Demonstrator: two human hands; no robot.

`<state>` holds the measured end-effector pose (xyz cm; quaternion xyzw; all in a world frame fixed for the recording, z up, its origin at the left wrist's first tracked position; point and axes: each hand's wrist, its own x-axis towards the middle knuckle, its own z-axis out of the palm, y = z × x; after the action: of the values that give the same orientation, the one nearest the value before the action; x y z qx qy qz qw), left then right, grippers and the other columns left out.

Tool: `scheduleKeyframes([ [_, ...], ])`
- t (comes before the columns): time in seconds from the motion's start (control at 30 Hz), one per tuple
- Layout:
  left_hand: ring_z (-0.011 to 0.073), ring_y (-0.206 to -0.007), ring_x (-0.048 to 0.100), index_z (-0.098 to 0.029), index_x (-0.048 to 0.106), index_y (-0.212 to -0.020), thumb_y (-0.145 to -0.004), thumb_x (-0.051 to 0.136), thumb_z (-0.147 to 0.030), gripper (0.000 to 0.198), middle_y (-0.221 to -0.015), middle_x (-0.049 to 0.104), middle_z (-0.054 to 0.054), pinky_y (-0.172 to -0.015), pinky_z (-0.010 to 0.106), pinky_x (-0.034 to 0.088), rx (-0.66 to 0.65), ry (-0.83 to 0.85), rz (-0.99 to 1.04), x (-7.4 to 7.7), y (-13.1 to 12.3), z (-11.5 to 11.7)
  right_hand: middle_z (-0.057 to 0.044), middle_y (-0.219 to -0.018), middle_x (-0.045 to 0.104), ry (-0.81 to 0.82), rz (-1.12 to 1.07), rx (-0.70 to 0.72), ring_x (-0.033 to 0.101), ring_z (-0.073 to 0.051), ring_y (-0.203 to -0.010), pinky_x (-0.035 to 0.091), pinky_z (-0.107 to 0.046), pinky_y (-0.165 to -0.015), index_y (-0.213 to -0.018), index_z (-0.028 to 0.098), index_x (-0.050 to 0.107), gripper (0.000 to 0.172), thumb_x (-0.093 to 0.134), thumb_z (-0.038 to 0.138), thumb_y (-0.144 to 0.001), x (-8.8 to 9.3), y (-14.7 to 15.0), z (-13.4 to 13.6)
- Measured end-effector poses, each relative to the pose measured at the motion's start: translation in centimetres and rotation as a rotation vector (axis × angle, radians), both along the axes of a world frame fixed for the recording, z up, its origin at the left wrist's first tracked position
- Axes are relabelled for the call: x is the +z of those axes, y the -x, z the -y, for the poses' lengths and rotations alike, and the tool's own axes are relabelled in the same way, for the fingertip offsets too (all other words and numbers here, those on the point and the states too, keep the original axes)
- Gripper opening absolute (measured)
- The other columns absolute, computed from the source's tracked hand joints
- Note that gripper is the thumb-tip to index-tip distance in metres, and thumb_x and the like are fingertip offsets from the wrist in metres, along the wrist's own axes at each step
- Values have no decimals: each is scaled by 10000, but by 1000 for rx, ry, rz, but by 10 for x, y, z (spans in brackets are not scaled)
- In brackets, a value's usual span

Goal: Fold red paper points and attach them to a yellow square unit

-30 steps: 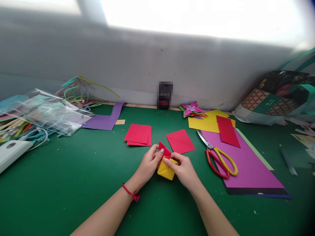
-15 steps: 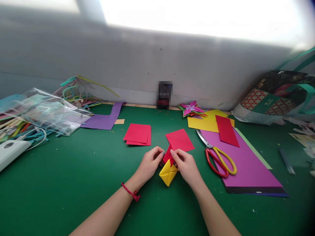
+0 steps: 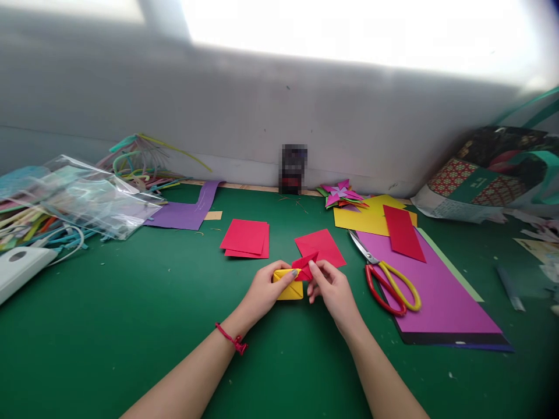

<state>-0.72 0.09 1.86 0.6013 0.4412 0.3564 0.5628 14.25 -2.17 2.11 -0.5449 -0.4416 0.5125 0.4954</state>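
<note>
My left hand (image 3: pixel 269 286) grips a folded yellow paper piece (image 3: pixel 290 291), thumb pressed on its upper face. A folded red paper piece (image 3: pixel 304 266) meets the yellow one at its upper right; how far one is tucked into the other is hidden by my fingers. Thumb and fingertips of my right hand (image 3: pixel 328 286) pinch the red piece's right side. Just behind lies a red paper square (image 3: pixel 322 247) with a crease. To the left rest stacked red squares (image 3: pixel 244 237).
Scissors (image 3: pixel 391 282) with red and yellow handles lie on purple sheets (image 3: pixel 441 291) at right. Behind are a red strip (image 3: pixel 404 234), yellow paper (image 3: pixel 358 219) and folded stars (image 3: pixel 343 193). Pipe cleaners (image 3: pixel 140 160), a plastic bag (image 3: pixel 117 209) and a white power strip (image 3: pixel 21 267) sit left.
The joined yellow and red pieces have turned, yellow now toward the left and red toward the right. My left hand has moved onto the yellow piece; my right hand still pinches the red one.
</note>
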Motion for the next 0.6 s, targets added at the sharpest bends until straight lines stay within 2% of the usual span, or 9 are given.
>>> scheduleKeyframes([
  [0.1,129,-635,503,-158,539,-765,-753,491,-436,283,-686,529,-6,-549,203,380,22,3,17,0,1,-1,42,-459,463,6,64,57,437,-88,-368,370,-193,-345,-637,179,500,342,486,501,-753,1,-1,1],
  [0.27,110,-584,474,-160,525,-751,-743,506,-439,280,-642,492,-23,-510,192,352,10,60,60,-1,2,-2,46,-521,476,10,64,97,398,-70,-362,302,-179,-316,-626,189,471,330,492,494,-751,2,0,2],
  [0.6,95,-556,431,-135,512,-670,-708,556,-430,301,-607,433,-26,-488,187,314,-42,149,114,0,1,0,56,-523,432,-1,116,117,366,-69,-386,260,-180,-342,-647,196,435,318,459,485,-779,3,2,4],
])
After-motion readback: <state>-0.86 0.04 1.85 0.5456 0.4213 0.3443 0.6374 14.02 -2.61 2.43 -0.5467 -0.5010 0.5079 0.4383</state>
